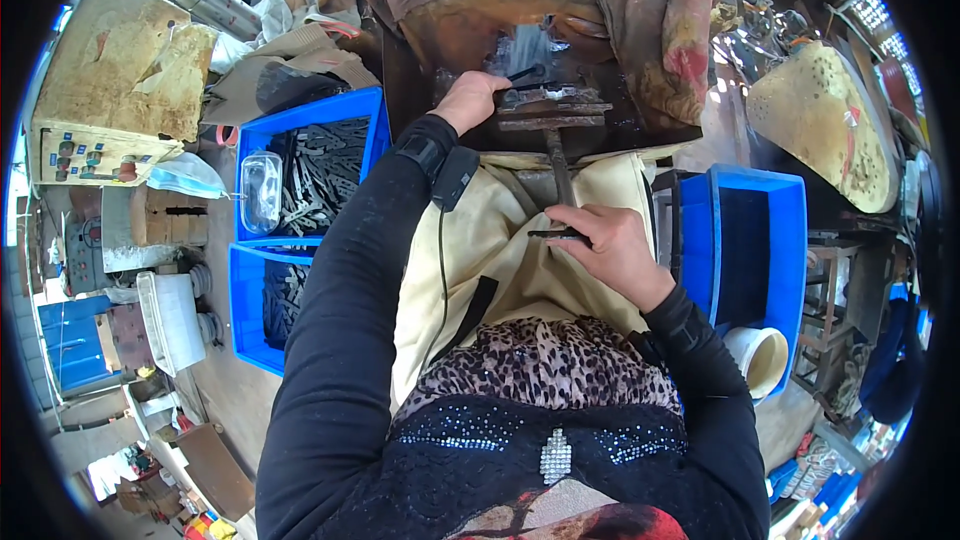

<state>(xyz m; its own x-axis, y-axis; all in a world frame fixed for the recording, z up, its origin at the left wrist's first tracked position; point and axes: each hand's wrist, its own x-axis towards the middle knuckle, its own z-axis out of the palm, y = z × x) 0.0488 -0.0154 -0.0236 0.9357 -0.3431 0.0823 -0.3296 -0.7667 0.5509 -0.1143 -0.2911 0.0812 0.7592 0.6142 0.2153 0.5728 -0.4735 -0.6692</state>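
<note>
My left hand (468, 100) is closed at the wet machine, its fingertips at a thin dark strip (526, 73) beside a whitish splash of water. Just in front of those fingers sits a rusty metal rest (552, 118) with a bar running down toward me. My right hand (618, 250) is above my lap, thumb and fingers pinching a small dark strip (560, 234) near the lower end of that bar. A cream apron (440, 290) covers my legs. Part of each strip is hidden by the fingers.
To the left, a blue crate (372, 145) holds many dark metal strips, with a second blue crate (240, 310) nearer me. At right stand a tall blue bin (715, 240) and a cream bucket (755, 360). Stained cloth (665, 10) hangs over the machine. A control box (110, 155) stands far left.
</note>
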